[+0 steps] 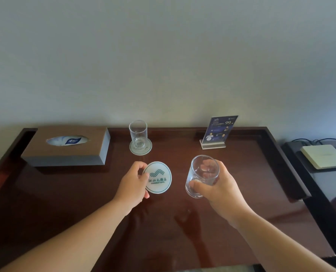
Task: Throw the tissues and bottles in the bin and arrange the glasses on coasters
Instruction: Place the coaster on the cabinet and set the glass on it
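A clear glass stands upright on a round white coaster at the back middle of the dark wooden table. My left hand pinches the left edge of a second white coaster with a green logo, held near the table's middle. My right hand grips another clear glass, tilted with its mouth toward me, to the right of that coaster. No bottles, loose tissues or bin are in view.
A brown tissue box sits at the back left. An upright blue card in an acrylic stand is at the back right. Right of the table lies a pale flat device with cables. A raised rim runs along the table's back and right sides.
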A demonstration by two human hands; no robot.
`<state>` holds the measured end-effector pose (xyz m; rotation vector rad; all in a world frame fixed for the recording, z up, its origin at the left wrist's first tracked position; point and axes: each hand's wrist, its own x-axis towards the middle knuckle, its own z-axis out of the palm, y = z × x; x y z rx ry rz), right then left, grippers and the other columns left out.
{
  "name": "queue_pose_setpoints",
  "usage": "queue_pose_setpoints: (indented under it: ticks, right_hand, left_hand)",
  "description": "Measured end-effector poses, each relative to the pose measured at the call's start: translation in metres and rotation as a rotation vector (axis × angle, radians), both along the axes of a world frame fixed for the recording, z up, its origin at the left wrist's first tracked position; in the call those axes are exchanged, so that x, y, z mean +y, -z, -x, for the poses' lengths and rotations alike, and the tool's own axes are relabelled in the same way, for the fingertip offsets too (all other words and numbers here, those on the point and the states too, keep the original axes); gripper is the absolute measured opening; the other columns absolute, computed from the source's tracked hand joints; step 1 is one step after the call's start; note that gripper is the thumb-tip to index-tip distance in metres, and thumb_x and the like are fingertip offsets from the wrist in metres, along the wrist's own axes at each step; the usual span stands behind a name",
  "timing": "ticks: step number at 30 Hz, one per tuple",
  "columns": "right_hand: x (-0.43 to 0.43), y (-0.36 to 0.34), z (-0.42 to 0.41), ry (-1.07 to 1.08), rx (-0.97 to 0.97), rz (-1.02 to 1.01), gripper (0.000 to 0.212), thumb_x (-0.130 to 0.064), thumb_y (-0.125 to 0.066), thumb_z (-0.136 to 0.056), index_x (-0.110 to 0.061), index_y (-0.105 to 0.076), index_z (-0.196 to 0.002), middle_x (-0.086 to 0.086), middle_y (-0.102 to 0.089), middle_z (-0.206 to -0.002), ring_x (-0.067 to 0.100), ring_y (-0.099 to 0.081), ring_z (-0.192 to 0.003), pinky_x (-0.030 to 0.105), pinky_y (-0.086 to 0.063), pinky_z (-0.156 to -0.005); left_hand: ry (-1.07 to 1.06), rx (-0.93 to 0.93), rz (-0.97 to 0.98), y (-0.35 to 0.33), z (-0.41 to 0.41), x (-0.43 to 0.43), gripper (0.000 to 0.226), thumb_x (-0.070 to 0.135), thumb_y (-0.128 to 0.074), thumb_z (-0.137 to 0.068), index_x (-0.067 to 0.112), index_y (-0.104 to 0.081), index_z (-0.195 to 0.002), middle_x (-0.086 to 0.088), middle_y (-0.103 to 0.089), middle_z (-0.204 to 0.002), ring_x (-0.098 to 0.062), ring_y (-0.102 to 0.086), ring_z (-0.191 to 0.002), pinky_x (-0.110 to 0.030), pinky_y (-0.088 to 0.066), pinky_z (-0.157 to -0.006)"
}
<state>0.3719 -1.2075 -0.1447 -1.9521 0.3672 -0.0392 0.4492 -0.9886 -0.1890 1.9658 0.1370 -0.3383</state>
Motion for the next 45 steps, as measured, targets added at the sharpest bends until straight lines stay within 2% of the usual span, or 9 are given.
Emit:
queue_pose_setpoints:
  ticks: [6, 10, 19, 23, 26, 31, 35, 42, 45]
  right_hand:
    - [-0.02, 0.007, -0.027, -0.014, 0.019, -0.025, 0.067, -0.052, -0.078, -0.053, -0.045, -0.051, -0.113, -0.018, -0.065, -0.105, 0.002, -0.063, -0.095, 0.034, -0.054, -0.085]
    - [-0.035, 0.014, -0.054, -0.031, 0.034, -0.043, 0.066, -0.052, -0.078, -0.052, -0.044, -0.052, -0.111, -0.018, -0.066, -0.103, 0.001, -0.064, -0.093, 0.034, -0.054, -0.085]
    - [-0.072, 0.034, -0.11, -0.07, 0.079, -0.067, 0.064, -0.051, -0.078, -0.052, -0.045, -0.053, -0.111, -0.019, -0.066, -0.104, -0.001, -0.064, -0.093, 0.034, -0.053, -0.086]
    - [-0.082, 0.044, -0.126, -0.073, 0.103, -0.067, 0.069, -0.053, -0.077, -0.051, -0.043, -0.053, -0.115, -0.017, -0.066, -0.108, 0.002, -0.063, -0.098, 0.037, -0.052, -0.089]
    - [-0.084, 0.049, -0.135, -0.087, 0.12, -0.059, 0.08, -0.056, -0.077, -0.051, -0.039, -0.05, -0.124, -0.016, -0.065, -0.114, 0.005, -0.061, -0.105, 0.039, -0.05, -0.093]
    - [-0.084, 0.05, -0.146, -0.102, 0.119, -0.061, 0.062, -0.055, -0.077, -0.052, -0.046, -0.052, -0.107, -0.021, -0.065, -0.105, -0.002, -0.061, -0.096, 0.031, -0.051, -0.086]
    - [-0.084, 0.049, -0.151, -0.107, 0.116, -0.056, 0.063, -0.056, -0.076, -0.051, -0.048, -0.051, -0.108, -0.026, -0.063, -0.103, -0.006, -0.06, -0.094, 0.024, -0.049, -0.082]
    - [-0.083, 0.051, -0.155, -0.112, 0.128, -0.058, 0.069, -0.057, -0.075, -0.05, -0.046, -0.05, -0.113, -0.024, -0.062, -0.108, -0.002, -0.06, -0.098, 0.028, -0.051, -0.085]
    - [-0.082, 0.051, -0.155, -0.116, 0.126, -0.049, 0.067, -0.058, -0.075, -0.05, -0.048, -0.05, -0.111, -0.028, -0.062, -0.104, -0.005, -0.06, -0.095, 0.025, -0.05, -0.083]
  left_hand:
    - [-0.031, 0.059, 0.039, 0.006, -0.029, -0.023, 0.04, 0.0, -0.045, -0.086, 0.031, -0.052, -0.11, -0.007, -0.063, -0.079, -0.009, -0.053, -0.043, -0.023, -0.044, -0.041]
    - [-0.126, 0.097, 0.055, 0.013, -0.053, -0.043, 0.025, -0.001, -0.05, -0.086, 0.019, -0.052, -0.102, -0.014, -0.064, -0.089, -0.012, -0.052, -0.048, -0.024, -0.044, -0.042]
    - [-0.241, 0.178, 0.044, 0.04, -0.122, -0.093, 0.025, -0.001, -0.045, -0.087, 0.02, -0.054, -0.095, -0.012, -0.063, -0.081, -0.015, -0.05, -0.047, -0.025, -0.038, -0.04]
    - [-0.266, 0.188, 0.01, 0.055, -0.143, -0.106, 0.024, 0.0, -0.045, -0.088, 0.022, -0.054, -0.092, -0.011, -0.063, -0.083, -0.017, -0.053, -0.052, -0.028, -0.042, -0.043]
    - [-0.281, 0.187, -0.013, 0.064, -0.151, -0.109, 0.025, 0.001, -0.045, -0.087, 0.018, -0.056, -0.1, -0.013, -0.065, -0.088, -0.018, -0.054, -0.053, -0.028, -0.045, -0.044]
    - [-0.329, 0.166, -0.033, 0.069, -0.155, -0.11, 0.021, 0.003, -0.051, -0.09, 0.019, -0.054, -0.103, -0.012, -0.065, -0.083, -0.017, -0.06, -0.052, -0.029, -0.054, -0.046]
    - [-0.366, 0.173, -0.002, 0.071, -0.157, -0.111, 0.019, 0.0, -0.053, -0.09, 0.016, -0.053, -0.1, -0.012, -0.063, -0.081, -0.021, -0.062, -0.055, -0.03, -0.055, -0.046]
    - [-0.406, 0.217, 0.024, 0.071, -0.157, -0.114, 0.021, -0.003, -0.049, -0.089, 0.015, -0.05, -0.099, -0.013, -0.062, -0.085, -0.025, -0.067, -0.057, -0.037, -0.06, -0.055]
    - [-0.416, 0.233, 0.009, 0.071, -0.159, -0.116, 0.02, -0.004, -0.047, -0.088, 0.015, -0.049, -0.096, -0.014, -0.062, -0.087, -0.024, -0.067, -0.056, -0.036, -0.059, -0.05]
